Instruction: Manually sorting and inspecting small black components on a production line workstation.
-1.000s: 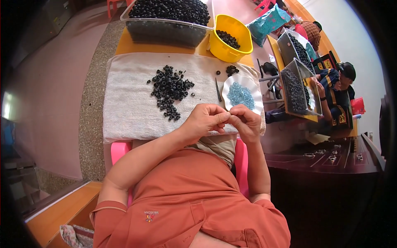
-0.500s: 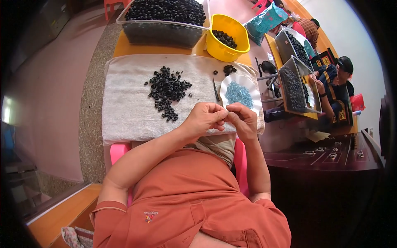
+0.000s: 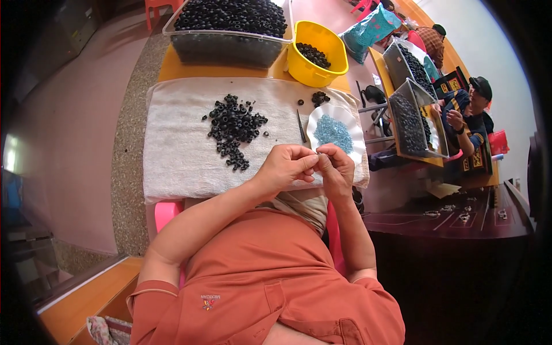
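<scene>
Here, nearest, an orange-red shirt (image 3: 259, 247) fills the lower middle, with a pink chair (image 3: 168, 213) showing beside the waist. Just beyond, the left hand (image 3: 283, 165) and the right hand (image 3: 337, 172) meet fingertip to fingertip, each curled thumb against finger, pinching a tiny piece (image 3: 318, 153) mostly hidden and too small to identify. It sits between both hands, close to the near edge of a white fluted dish (image 3: 357, 135) of pale blue beads (image 3: 333, 132). The dish rests on a whitish cloth (image 3: 175, 132) spread over the worktop (image 3: 171, 65). Left of it lie a thin dark tool (image 3: 301, 126) and, farther left, a black heap (image 3: 236, 123). Past the dish are a black ring (image 3: 300, 102) and a small cluster (image 3: 320, 99). Beyond the cloth stand a yellow tub (image 3: 313, 72) and a clear bin (image 3: 224, 49), both holding black pieces. Off right, a capped co-worker (image 3: 460, 106) sits by clear boxes (image 3: 408, 118); a teal bag (image 3: 371, 31) is farther back.
</scene>
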A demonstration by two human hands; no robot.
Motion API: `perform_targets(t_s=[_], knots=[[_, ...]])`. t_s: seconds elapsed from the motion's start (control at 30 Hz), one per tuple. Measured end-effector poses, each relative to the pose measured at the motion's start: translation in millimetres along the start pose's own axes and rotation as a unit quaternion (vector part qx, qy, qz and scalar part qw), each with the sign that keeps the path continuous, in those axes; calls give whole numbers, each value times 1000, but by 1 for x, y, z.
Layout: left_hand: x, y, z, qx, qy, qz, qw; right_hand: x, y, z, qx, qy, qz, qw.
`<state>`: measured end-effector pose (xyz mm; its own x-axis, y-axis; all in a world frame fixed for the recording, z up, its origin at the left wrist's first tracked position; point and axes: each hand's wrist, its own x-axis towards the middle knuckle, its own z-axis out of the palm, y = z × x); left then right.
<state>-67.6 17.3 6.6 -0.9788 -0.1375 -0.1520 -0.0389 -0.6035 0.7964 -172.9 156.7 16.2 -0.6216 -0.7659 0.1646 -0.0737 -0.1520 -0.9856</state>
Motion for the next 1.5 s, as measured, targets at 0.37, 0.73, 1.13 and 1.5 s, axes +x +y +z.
perform_targets(t_s=[0.37,0.73,1.13,1.5], knots=[[4,0,7,182,45,115,976,2,-9,-7,-36,23,48,998],[17,-2,9,363,93,198,906,3,-17,-11,-112,54,62,990],[33,-4,6,337,90,154,924,15,-5,-36,-361,37,-127,923],[37,-7,0,125,25,58,990,18,-9,-40,-181,-27,-26,983]])
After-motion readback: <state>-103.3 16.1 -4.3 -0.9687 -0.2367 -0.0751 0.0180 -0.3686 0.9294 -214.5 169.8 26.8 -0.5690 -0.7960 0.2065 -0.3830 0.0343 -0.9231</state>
